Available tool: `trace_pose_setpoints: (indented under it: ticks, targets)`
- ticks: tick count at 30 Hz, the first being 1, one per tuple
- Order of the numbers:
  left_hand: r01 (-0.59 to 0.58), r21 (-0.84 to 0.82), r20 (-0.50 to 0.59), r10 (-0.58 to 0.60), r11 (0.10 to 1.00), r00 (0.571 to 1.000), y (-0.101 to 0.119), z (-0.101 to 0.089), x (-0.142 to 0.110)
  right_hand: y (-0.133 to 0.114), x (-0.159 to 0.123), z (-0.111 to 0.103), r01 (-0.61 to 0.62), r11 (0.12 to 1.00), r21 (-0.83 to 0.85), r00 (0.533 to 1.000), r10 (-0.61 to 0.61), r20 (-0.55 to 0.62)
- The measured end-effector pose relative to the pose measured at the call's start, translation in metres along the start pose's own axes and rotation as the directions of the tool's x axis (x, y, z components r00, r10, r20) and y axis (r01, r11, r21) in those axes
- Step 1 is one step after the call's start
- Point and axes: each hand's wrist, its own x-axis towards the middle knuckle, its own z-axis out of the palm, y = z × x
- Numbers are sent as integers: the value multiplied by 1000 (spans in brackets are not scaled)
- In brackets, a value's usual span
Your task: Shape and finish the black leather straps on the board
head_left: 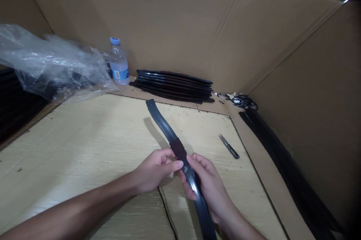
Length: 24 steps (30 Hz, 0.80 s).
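A long black strap (162, 121), glossy and slightly curved, runs from mid-table toward me, its far end showing a small hole. Around its middle sits a dark wrapped band (178, 148) with a ridged edge. My left hand (159, 168) pinches the strap at the band's near end, thumb on top. On the other side, my right hand (204, 180) grips the strap just below the band, with fingers curled beneath it. A thin black cord (166, 210) hangs down or lies below my left hand; where its upper end goes is hidden.
Small thread snips (229, 146) lie to the right on the pale wooden board (93, 135). A stack of black strips (175, 85), a water bottle (119, 63) and a clear plastic bag (62, 65) line the back. Long black strips (282, 165) and tangled cords (244, 101) lie right. Cardboard walls (175, 18) enclose the table.
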Motion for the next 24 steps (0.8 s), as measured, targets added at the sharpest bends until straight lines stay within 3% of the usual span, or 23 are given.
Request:
trace_pose_setpoints:
  ticks: [10,17,24]
  targets:
    - [-59,-81,-48,55,995,997,-2,5,-4,-2,-1,-3,-48,991,-121,999,51,18]
    - [-36,-57,-130,28,998,991,-7,3,-2,-4,0,-1,-52,996,-67,998,53,24]
    - [-68,-194,-191,30,979,981,-13,-1,2,-5,-1,-3,-8,998,69,999,5,50]
